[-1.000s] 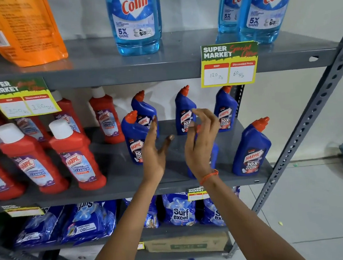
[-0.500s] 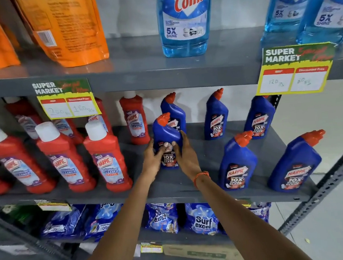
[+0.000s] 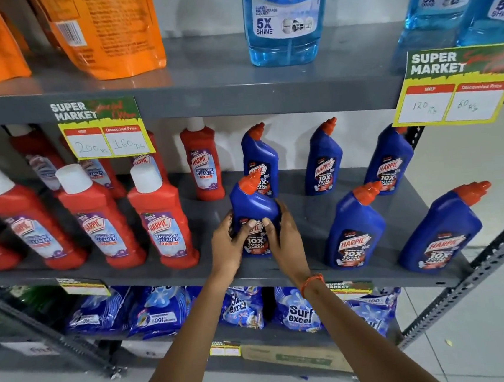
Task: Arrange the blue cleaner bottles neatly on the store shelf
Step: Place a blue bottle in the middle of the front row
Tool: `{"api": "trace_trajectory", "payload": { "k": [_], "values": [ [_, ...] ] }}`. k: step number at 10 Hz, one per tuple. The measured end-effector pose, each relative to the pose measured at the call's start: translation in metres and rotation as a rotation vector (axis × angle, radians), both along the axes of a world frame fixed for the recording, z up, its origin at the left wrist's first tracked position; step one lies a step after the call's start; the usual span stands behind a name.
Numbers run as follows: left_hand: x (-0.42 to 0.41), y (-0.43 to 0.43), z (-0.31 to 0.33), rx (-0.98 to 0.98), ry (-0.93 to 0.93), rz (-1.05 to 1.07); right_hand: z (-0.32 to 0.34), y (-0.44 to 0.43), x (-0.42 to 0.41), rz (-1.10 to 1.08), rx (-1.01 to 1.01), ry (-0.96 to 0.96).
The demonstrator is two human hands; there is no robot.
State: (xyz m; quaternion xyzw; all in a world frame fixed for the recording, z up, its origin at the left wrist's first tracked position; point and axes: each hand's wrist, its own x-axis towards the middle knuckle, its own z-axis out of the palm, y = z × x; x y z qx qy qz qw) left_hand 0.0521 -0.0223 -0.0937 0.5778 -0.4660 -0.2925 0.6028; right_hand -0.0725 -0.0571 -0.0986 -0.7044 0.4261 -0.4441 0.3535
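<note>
Grey shelf point(image 3: 323, 211), blue orange-capped bottle point(image 3: 253, 204), both hands' grip

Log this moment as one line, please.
phase: positioning | left hand: gripping front-left blue bottle | right hand: gripping same bottle | bottle: upright, middle shelf | other blue bottles: five, standing

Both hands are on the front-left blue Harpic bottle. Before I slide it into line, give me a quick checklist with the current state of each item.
1. Grip: left hand and right hand clasp the held blue bottle from both sides: ok.
2. Bottle upright on the middle shelf: ok.
3. Label facing out: partly hidden by fingers, looks frontward: ok.
4. Room on the left: the red bottle stands close but apart: ok.
5. Front row spacing: next blue bottle sits across a wider gap: not ok.
6. Base clear of the shelf's front edge: hands hide it: cannot tell.
</note>
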Motion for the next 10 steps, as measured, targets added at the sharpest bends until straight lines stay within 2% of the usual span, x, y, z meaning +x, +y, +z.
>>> {"api": "trace_trajectory", "payload": {
  "k": [2, 7, 8, 10],
  "values": [
    [-0.007, 0.016, 0.0, 0.015, -0.072, 0.046, 0.003, 0.018, -0.008, 0.003, 0.016, 0.011],
    [-0.012, 0.027, 0.003, 0.041, -0.072, 0.038, 0.009, 0.032, -0.011, -0.02, 0.052, 0.011],
    [-0.01, 0.028, 0.005, 0.082, -0.064, 0.042, 0.012, 0.031, -0.013, -0.006, 0.083, 0.033],
    [-0.015, 0.045, 0.02, 0.194, -0.182, 0.025, 0.025, 0.042, -0.024, 0.011, 0.091, 0.19]
  ]
}}
